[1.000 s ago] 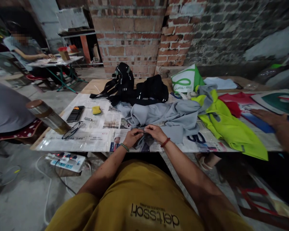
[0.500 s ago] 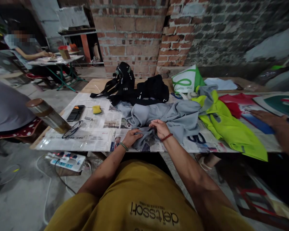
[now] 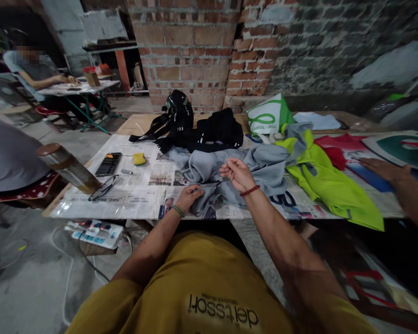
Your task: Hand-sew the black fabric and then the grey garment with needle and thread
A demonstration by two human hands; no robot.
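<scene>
A crumpled grey cloth garment (image 3: 209, 168) is spread over the newspaper-covered table in front of me. At its near edge, my left hand (image 3: 188, 198) grips a fold between thumb and fingers. My right hand (image 3: 239, 174) is lifted just above the cloth, to the right of my left hand. Its thumb and forefinger are pinched together, and anything between them is too small to make out. Black bags or straps (image 3: 220, 129) lie against the garment's far side, and a bright yellow-green garment (image 3: 320, 178) touches its right side.
On the left are a brown-lidded bottle (image 3: 68, 167), a phone (image 3: 108, 164), a yellow sponge (image 3: 139, 159) and glasses (image 3: 103, 188). A power strip (image 3: 96, 233) sits below the table edge. At right, another person's hand (image 3: 385, 169) rests by an iron (image 3: 404, 147). A green-white bag (image 3: 269, 115) stands behind.
My right hand has moved up and to the right, away from the left hand, and its other fingers have spread a little. My left hand keeps its grip on the grey garment.
</scene>
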